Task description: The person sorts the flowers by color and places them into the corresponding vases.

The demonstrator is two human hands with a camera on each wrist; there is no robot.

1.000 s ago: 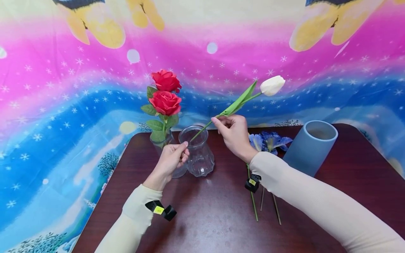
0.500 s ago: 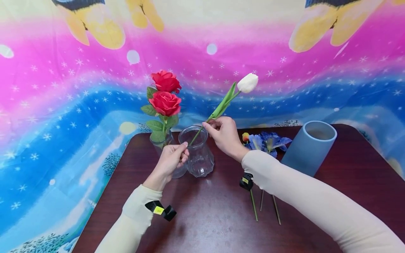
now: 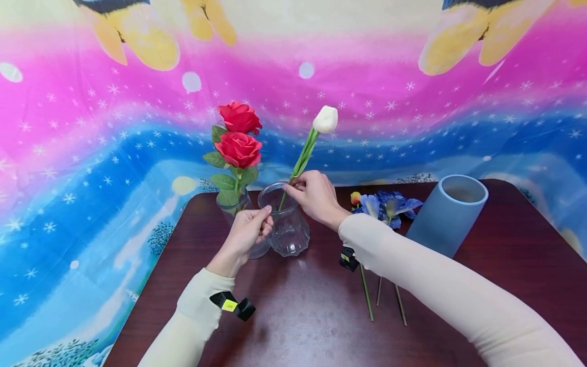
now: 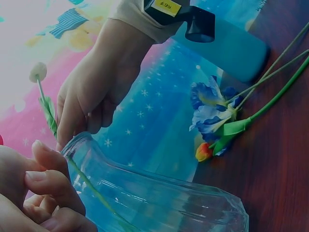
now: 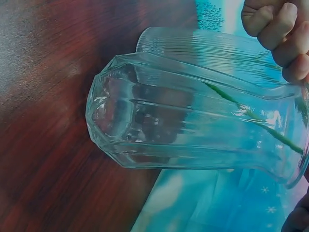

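Note:
In the head view my right hand (image 3: 318,199) pinches the green stem of a white tulip (image 3: 325,120) between thumb and index finger, right at the mouth of a clear faceted glass vase (image 3: 290,235). The lower stem (image 5: 258,123) slants down inside the vase, its end above the vase's bottom. The flower head stands up above the right hand, leaning slightly right. My left hand (image 3: 245,232) holds the vase's rim on its left side, thumb and index finger together, the other fingers curled. In the left wrist view, the vase mouth lies between both hands.
Two red roses (image 3: 239,149) stand in a ribbed glass vase (image 3: 260,250) just left, partly behind the left hand. Blue flowers (image 3: 396,206) and an orange-yellow tulip (image 3: 355,199) lie on the dark wooden table (image 3: 293,316). A blue-grey vase (image 3: 447,224) stands at the right.
The right hand has moved left and slightly down to the vase's mouth, bringing the tulip more upright and its stem deeper inside. The left hand stays at the rim.

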